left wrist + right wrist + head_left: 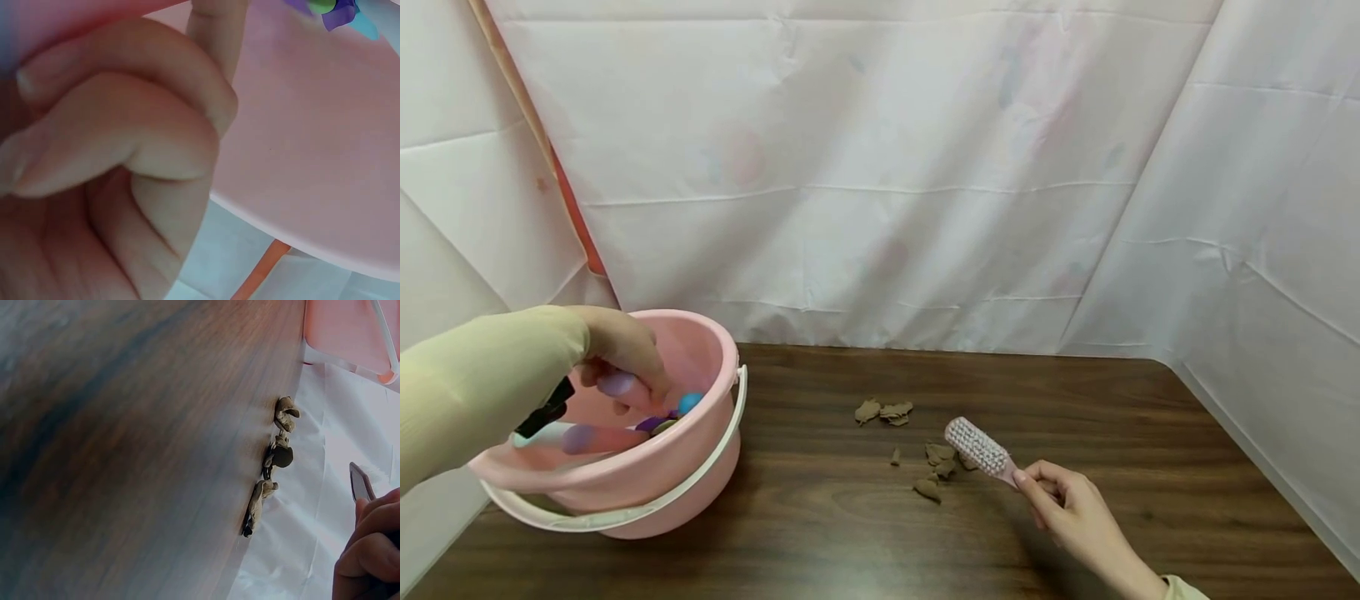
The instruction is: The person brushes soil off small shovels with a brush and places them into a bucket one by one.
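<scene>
My left hand (pixel 625 346) reaches down inside a pink bucket (pixel 662 521) at the left. Its curled fingers (pixel 125 119) grip a smooth pink-and-purple object (pixel 622 387), whose kind I cannot tell. A light-blue, purple and pink piece (pixel 587 437) and a small blue ball-like thing (pixel 690 403) lie in the bucket near that hand. At the right, my right hand (pixel 1075 508) pinches the handle of a pale pink brush (pixel 977 446), its whitish bristles facing up. The brush head is over the table, beside brown crumpled scraps (pixel 938 454).
More brown scraps (pixel 883 412) lie farther back on the dark wood table (pixel 820 483). The bucket's white handle (pixel 700 475) hangs down along its front. White curtain-like sheeting (pixel 880 208) closes off the back and both sides.
</scene>
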Demonstrator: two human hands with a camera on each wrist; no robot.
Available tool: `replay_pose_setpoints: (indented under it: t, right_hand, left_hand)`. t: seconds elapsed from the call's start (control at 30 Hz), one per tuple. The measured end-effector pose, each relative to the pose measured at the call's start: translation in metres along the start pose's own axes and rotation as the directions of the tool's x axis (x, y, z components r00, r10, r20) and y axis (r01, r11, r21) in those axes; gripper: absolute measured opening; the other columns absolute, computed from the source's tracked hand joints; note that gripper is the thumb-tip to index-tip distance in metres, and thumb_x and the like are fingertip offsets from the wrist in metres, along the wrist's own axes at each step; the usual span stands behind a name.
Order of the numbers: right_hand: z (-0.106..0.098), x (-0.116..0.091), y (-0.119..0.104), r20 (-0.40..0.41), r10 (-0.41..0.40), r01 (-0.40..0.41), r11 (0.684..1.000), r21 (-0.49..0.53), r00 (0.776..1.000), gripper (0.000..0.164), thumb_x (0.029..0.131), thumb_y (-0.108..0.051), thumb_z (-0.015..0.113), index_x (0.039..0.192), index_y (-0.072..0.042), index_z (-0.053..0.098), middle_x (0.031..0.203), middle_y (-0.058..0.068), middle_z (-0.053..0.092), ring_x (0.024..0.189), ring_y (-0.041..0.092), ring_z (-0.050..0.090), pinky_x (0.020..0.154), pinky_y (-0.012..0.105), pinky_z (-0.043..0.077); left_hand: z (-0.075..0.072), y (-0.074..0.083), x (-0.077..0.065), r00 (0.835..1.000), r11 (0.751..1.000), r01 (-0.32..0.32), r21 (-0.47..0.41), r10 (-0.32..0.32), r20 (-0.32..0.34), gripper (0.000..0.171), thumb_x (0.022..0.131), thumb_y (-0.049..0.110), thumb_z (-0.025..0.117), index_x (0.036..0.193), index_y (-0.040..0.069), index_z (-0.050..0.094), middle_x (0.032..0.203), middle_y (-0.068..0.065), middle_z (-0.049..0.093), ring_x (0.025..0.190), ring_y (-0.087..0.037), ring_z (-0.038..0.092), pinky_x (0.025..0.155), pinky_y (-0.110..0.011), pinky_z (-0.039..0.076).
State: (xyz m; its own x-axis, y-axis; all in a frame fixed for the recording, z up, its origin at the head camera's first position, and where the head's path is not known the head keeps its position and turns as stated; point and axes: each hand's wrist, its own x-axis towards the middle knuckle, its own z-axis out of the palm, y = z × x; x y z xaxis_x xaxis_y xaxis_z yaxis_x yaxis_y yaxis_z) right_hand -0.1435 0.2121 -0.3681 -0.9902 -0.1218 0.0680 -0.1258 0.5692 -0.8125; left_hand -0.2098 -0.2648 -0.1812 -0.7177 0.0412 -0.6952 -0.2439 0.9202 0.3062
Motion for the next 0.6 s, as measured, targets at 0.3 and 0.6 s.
replay_pose_setpoints:
  t: [0.3,0.6]
  right_hand:
    - [-0.001,0.0,-0.002,-0.015,-0.015,0.015,1.0,-0.004,1.0,0.025,0.097,-0.028,0.055,0.086,-0.007,0.062,0.05,-0.005,0.046,0.035,0.0,0.036,0.033,0.024,0.035]
    - [-0.003,-0.001,-0.002,-0.003,0.006,-0.006,1.0,-0.007,1.0,0.026,0.097,-0.029,0.055,0.087,-0.006,0.063,0.05,-0.005,0.047,0.036,0.002,0.037,0.034,0.024,0.036]
  left_hand:
    - [-0.01,-0.001,0.021,0.997,0.981,-0.069,0.183,0.063,0.038,0.026,0.075,0.027,0.065,0.054,0.021,0.051,0.057,0.004,0.056,0.047,-0.006,0.032,0.046,-0.018,0.021]
    - [-0.001,-0.008,0.012,0.999,0.994,-0.051,0.094,0.049,0.023,0.032,0.074,0.018,0.06,0.049,0.022,0.04,0.049,0.008,0.038,0.053,-0.007,0.033,0.054,-0.024,0.023]
